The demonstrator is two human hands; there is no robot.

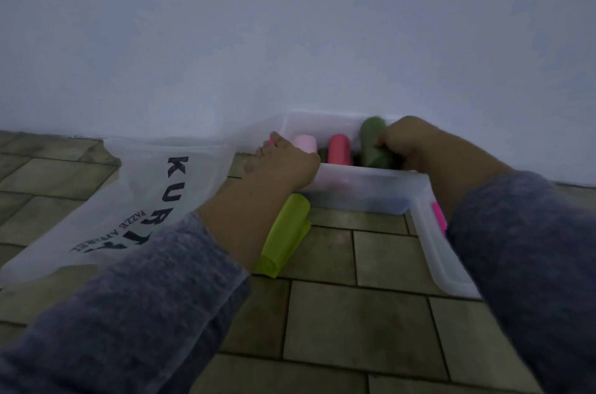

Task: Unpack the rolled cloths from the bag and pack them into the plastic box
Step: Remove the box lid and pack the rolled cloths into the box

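Note:
A translucent plastic box (364,181) stands against the wall. Inside it stand a pale pink roll (305,143), a deeper pink roll (339,148) and a dark green roll (374,142). My right hand (404,143) grips the dark green roll from the right, inside the box. My left hand (280,164) rests on the box's near left corner, fingers over the rim beside the pale pink roll. A lime green roll (285,235) lies on the floor in front of the box, partly under my left forearm. The white plastic bag (129,197) lies flat to the left.
The box lid (442,258), translucent with a pink clip (439,216), lies on the tiled floor at the right, partly under my right sleeve. A plain wall rises directly behind the box. Tiled floor (354,322) stretches toward me.

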